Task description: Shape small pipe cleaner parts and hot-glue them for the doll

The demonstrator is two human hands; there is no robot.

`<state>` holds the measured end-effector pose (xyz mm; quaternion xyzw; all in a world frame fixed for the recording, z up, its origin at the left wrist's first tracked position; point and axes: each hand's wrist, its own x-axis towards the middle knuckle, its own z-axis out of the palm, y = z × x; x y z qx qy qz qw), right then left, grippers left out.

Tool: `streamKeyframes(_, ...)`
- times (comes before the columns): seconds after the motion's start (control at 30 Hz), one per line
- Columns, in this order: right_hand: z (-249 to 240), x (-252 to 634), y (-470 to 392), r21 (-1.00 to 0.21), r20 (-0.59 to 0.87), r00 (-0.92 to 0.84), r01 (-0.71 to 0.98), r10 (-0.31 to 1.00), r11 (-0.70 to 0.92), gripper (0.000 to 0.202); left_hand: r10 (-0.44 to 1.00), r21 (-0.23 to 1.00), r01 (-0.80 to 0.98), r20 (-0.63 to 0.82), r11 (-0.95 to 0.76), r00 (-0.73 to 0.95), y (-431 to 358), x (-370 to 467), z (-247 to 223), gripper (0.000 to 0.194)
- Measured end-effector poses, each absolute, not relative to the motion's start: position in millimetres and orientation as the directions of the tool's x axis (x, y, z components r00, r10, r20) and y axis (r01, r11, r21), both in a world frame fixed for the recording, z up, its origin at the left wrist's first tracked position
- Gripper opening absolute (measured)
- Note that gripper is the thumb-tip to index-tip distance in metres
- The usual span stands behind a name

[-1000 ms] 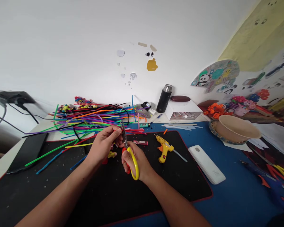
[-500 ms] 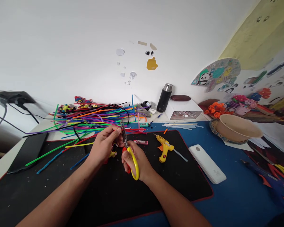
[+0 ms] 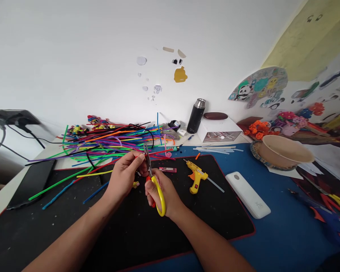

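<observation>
Over the black mat: flat, dull surface, red edging, pale specks scattered on it; both hands meet near its middle
Scissors: in the right hand; smooth handles, one yellow loop, the other red; slim metal blades pointing up and away, tips slightly apart
Right hand: fingers curled round the scissor handles
Left hand: thumb and forefinger pinched narrow on a red piece, just left of the blades
Red piece: thin, bright; mostly covered by fingers, so full shape and length can't be told
Pipe cleaners: loose heap behind the hands, many colors, long, thin, fuzzy; mostly straight, a few bent; several trail onto the mat left of the left hand
Glue gun: yellow plastic, orange trigger, clear stick out the back; lying on the mat, right of the hands
Back row: black bottle, metal cap, standing slightly tilted in view; white box beside it, dark red case on top
Right side: white power bank, rounded slab; beige bowl, wide rim
In the way: left hand partly blocks a small yellow thing on the mat; details can't be made out
</observation>
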<state>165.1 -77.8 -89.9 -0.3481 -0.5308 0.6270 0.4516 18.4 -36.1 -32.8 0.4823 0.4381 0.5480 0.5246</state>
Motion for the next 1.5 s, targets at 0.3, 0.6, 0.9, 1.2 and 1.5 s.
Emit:
streamKeyframes(0.3, -91.0, 165.1, -77.3, -0.974, 0.048, -0.409, -0.222, 0.911, -0.048, 0.077, 0.999, 0.987, -0.156, 0.035, -0.029, 0.038, -33.1, 15.9, -28.7, 0.033)
streamKeyframes(0.6, -93.6, 163.3, -76.9, -0.958, -0.006, -0.442, -0.256, 0.897, -0.133, 0.09, 0.999, 0.99, -0.137, 0.029, -0.023, 0.043, -33.6, 14.8, -26.4, 0.033)
streamKeyframes(0.9, -87.7, 165.7, -76.9, -0.963, -0.026, -0.463, -0.224, 0.886, -0.146, 0.097, 0.998, 0.996, -0.091, 0.026, -0.021, 0.049, -33.7, 13.6, -27.4, 0.034)
streamKeyframes(1.2, -86.6, 166.3, -76.7, -0.971, -0.013, -0.442, -0.208, 0.897, -0.116, 0.088, 0.999, 0.996, -0.084, 0.027, -0.023, 0.041, -34.4, 15.6, -30.3, 0.035)
streamKeyframes(1.5, -85.1, 164.2, -79.7, -0.968, -0.006, -0.384, -0.23, 0.923, -0.102, 0.075, 0.997, 0.998, -0.045, 0.047, -0.044, 0.064, -34.6, 14.3, -35.4, 0.036)
